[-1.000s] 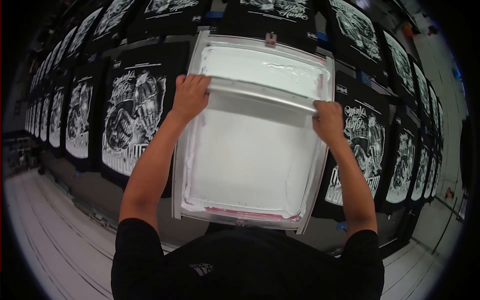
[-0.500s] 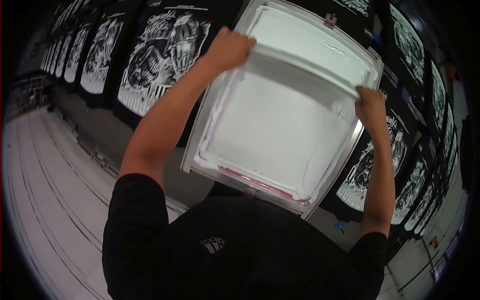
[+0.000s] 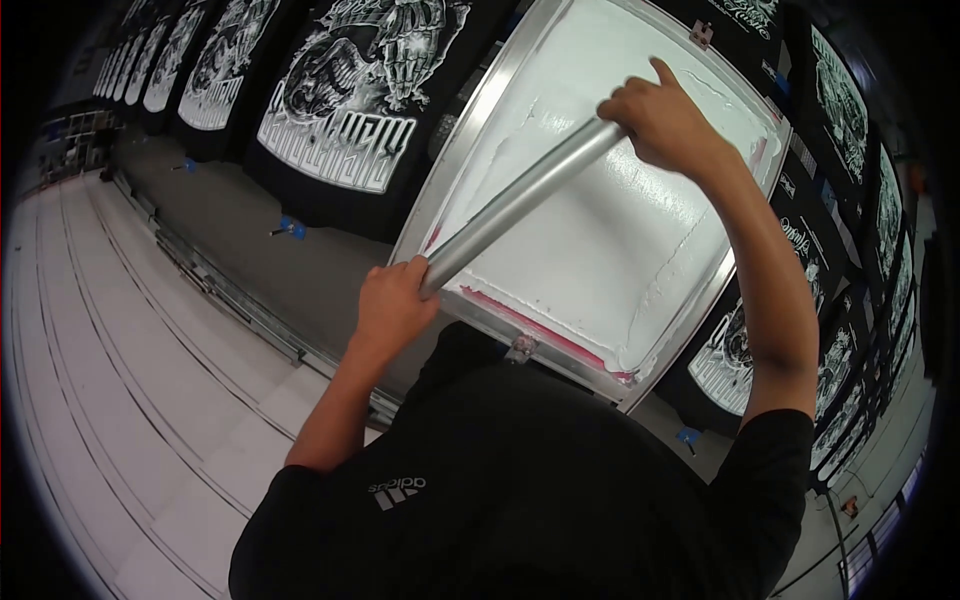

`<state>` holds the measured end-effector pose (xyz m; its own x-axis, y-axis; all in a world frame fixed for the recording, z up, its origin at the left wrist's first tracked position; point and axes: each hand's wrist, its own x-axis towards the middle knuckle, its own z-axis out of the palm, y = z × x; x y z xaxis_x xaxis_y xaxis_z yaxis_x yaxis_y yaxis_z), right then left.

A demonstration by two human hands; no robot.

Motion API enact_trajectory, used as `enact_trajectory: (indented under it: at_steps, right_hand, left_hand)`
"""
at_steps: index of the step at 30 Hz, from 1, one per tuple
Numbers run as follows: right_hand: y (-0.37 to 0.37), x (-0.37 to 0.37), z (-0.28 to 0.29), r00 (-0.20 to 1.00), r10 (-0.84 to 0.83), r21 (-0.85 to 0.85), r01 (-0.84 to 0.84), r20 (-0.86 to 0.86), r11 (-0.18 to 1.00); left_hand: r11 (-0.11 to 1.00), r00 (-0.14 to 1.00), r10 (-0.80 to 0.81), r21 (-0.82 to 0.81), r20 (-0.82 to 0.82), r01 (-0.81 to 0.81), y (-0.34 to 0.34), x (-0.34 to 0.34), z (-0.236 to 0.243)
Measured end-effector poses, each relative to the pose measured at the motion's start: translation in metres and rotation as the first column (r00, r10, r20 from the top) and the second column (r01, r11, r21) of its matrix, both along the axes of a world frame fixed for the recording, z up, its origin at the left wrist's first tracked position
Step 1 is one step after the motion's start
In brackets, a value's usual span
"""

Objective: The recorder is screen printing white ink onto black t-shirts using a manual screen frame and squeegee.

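A long silver squeegee slants across the screen printing frame, its near end low on the left and its far end up at the right. My left hand is wrapped round the near end, over the frame's left edge. Round the far end my right hand is closed, its thumb sticking up, above the screen. White ink coats the mesh, with thick ridges along the sides. Pink-red tape shows along the near edge. The squeegee's lower edge is hidden, so I cannot tell whether it touches the mesh.
Black shirts with white prints lie in rows on both sides, the closest one left of the frame. Clamps sit at the frame's near and far edges. A grey rail runs along the left, beside a pale floor.
The squeegee has turned from lying across the frame's far part to a steep diagonal. My left hand came down toward me; my right hand moved up and left.
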<state>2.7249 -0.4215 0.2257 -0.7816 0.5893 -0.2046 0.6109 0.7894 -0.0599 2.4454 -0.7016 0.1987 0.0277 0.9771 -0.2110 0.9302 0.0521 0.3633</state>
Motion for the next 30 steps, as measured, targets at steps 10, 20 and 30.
enact_trajectory:
  at_steps: [10, 20, 30]
  right_hand:
    - [-0.016, 0.156, 0.031, 0.948, -0.318, -0.088, 0.315, -0.018, 0.945]
    - [0.009, 0.217, -0.093, 0.789, -0.507, 0.388, 0.613, -0.347, 0.689]
    - [-0.145, 0.168, -0.076, 0.721, -0.652, 0.084, 0.683, -0.234, 0.726]
  left_hand:
    - [0.948, 0.952, -0.249, 0.246, 0.181, 0.201, 0.094, 0.059, 0.006]
    - [0.687, 0.894, -0.395, 0.578, -0.212, 0.44, 0.376, 0.1, -0.07]
    - [0.729, 0.854, -0.509, 0.475, -0.105, 0.493, 0.224, 0.05, -0.062]
